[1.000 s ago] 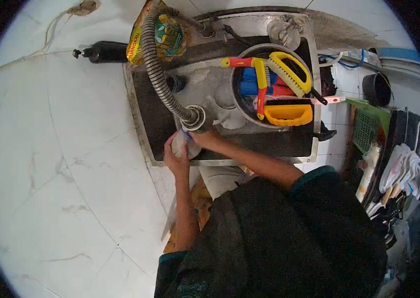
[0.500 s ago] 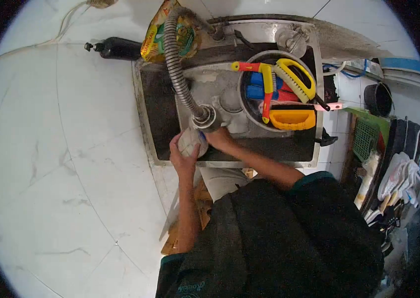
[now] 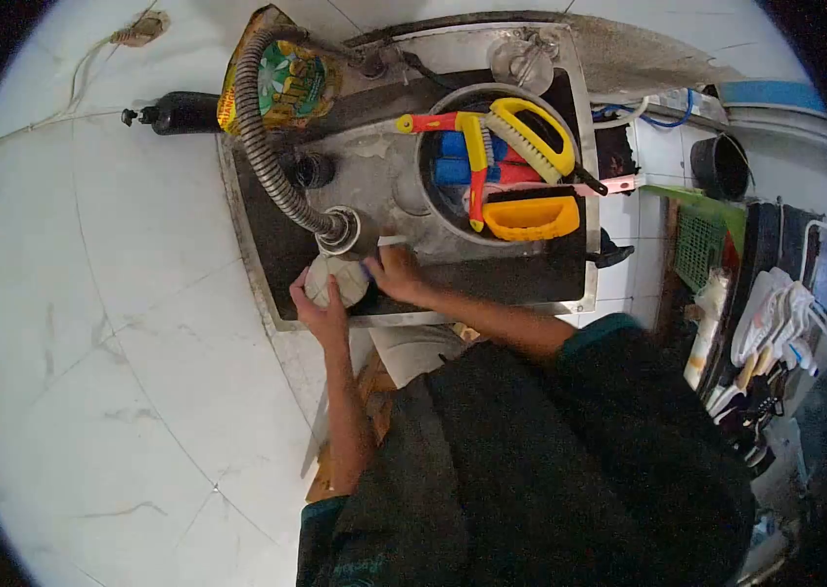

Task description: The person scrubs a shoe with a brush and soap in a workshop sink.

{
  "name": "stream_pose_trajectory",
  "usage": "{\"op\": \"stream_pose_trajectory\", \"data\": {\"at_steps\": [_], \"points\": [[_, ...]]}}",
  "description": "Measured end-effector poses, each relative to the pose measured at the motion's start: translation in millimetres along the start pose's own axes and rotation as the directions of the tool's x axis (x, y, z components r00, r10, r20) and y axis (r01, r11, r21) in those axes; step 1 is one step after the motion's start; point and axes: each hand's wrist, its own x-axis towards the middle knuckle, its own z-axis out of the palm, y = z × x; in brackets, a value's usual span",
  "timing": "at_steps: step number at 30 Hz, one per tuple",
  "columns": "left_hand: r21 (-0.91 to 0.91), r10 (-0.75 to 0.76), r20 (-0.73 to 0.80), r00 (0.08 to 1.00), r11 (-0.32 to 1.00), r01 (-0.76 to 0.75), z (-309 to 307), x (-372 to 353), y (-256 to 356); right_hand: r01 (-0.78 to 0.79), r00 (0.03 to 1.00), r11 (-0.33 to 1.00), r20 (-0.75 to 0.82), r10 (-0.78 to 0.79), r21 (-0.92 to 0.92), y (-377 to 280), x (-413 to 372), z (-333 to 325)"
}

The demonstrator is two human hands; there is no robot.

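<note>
At the sink's near left corner, my left hand (image 3: 321, 308) grips a round pale disc (image 3: 345, 284) with thin lines across its face, the thumb lying on top. My right hand (image 3: 399, 274) is closed at the disc's right edge. A small blue and white thing (image 3: 391, 241) shows in its fingers; its kind is hard to make out. Right above the disc hangs the end of a ribbed metal flexible faucet (image 3: 340, 232). Both hands are over the metal sink (image 3: 587, 220).
Inside the sink, a round basin (image 3: 425, 186) holds a yellow-handled brush (image 3: 551, 142), a red and yellow tool (image 3: 477, 161) and an orange-yellow handled tool (image 3: 531, 218). A yellow pouch (image 3: 286, 83) and a black bottle (image 3: 188, 112) stand at the back left. White tiled counter (image 3: 139, 391) spreads left.
The view has shifted, so the sink and its contents sit further left. My right hand has moved slightly against the disc, and more of the disc's face shows. My left hand keeps its hold.
</note>
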Motion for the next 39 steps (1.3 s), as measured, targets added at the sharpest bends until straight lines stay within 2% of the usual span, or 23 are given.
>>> {"op": "stream_pose_trajectory", "data": {"at_steps": [2, 5, 8, 11, 12, 13, 14, 15, 17, 18, 19, 20, 23, 24, 26, 29, 31, 32, 33, 36, 38, 39], "points": [[-0.012, -0.002, -0.067, 0.998, 1.000, 0.001, 7, -4, -1, 0.174, 0.978, 0.985, -0.119, -0.173, 0.001, 2, 0, -3], [0.091, -0.030, -0.123, 0.992, 0.995, 0.042, 14, -2, 6, -0.087, 0.996, 0.949, 0.050, 0.076, 0.304, -11, 11, -18], [0.051, -0.127, -0.173, 0.977, 0.989, 0.138, 15, -9, -3, -0.077, 0.986, 0.975, 0.162, 0.043, 0.209, -43, -1, -15], [-0.027, -0.165, -0.125, 0.978, 0.986, 0.163, 10, -2, -4, -0.084, 0.996, 0.992, 0.008, 0.084, 0.098, -16, 27, -17], [0.023, -0.219, -0.131, 0.967, 0.974, 0.224, 9, -1, -6, -0.139, 0.988, 0.980, -0.041, 0.146, 0.143, -4, 32, -15], [0.057, -0.169, -0.133, 0.977, 0.982, 0.177, 3, -3, -2, -0.196, 0.971, 0.962, -0.097, 0.217, 0.191, 4, 33, -7], [0.070, -0.108, -0.135, 0.985, 0.990, 0.119, 8, 1, 4, -0.055, 0.983, 0.993, -0.170, 0.072, 0.102, 7, 28, 6], [0.078, -0.059, -0.130, 0.990, 0.995, 0.069, 12, 0, 9, 0.004, 0.990, 0.993, -0.142, 0.013, 0.120, 6, 26, 3], [-0.027, -0.164, -0.071, 0.984, 0.986, 0.163, 10, -2, 7, 0.122, 0.991, 0.981, -0.073, -0.112, 0.148, 10, 21, -10], [-0.049, -0.191, -0.017, 0.981, 0.981, 0.190, 5, -2, 7, -0.055, 0.995, 0.998, -0.079, 0.058, 0.031, 46, 31, 10], [-0.070, -0.205, 0.031, 0.978, 0.976, 0.207, 4, 3, 8, -0.092, 0.993, 0.996, -0.072, 0.093, 0.012, 68, 39, 6], [-0.102, -0.246, 0.091, 0.965, 0.962, 0.255, -2, 7, 34, -0.136, 0.989, 0.991, -0.061, 0.136, 0.002, 87, 38, 1], [-0.128, -0.230, 0.213, 0.950, 0.957, 0.260, -5, 2, 27, -0.306, 0.950, 0.952, -0.071, 0.305, -0.008, 75, 20, -22], [-0.337, -0.307, 0.251, 0.918, 0.861, 0.380, -4, -1, 23, -0.362, 0.931, 0.930, -0.018, 0.364, 0.059, 71, 16, -38], [-0.669, -0.410, 0.371, 0.833, 0.504, 0.546, -6, -5, 12, -0.446, 0.895, 0.869, 0.076, 0.440, 0.214, 80, 6, -64], [-0.715, -0.423, 0.424, 0.801, 0.387, 0.582, -14, -5, 5, -0.466, 0.875, 0.706, 0.158, 0.458, 0.533, 110, -14, -85], [-0.729, -0.395, 0.464, 0.793, 0.338, 0.595, -15, -4, 8, -0.431, 0.872, 0.529, 0.187, 0.452, 0.731, 118, -25, -95], [-0.733, -0.385, 0.479, 0.788, 0.318, 0.601, -15, -5, 8, -0.461, 0.840, 0.421, 0.232, 0.491, 0.781, 121, -25, -98], [-0.736, -0.376, 0.494, 0.784, 0.298, 0.607, -15, -6, 9, -0.484, 0.805, 0.305, 0.282, 0.522, 0.820, 124, -25, -100], [-0.757, -0.342, 0.500, 0.796, 0.275, 0.593, -15, -12, 13, -0.472, 0.809, 0.131, 0.370, 0.457, 0.872, 137, -20, -98], [-0.724, -0.287, 0.557, 0.779, 0.291, 0.625, -18, -16, -1, -0.510, 0.802, 0.095, 0.432, 0.413, 0.855, 144, -21, -93], [-0.707, -0.259, 0.585, 0.769, 0.302, 0.639, -20, -18, -9, -0.490, 0.840, 0.160, 0.414, 0.351, 0.857, 146, -21, -90]]}}
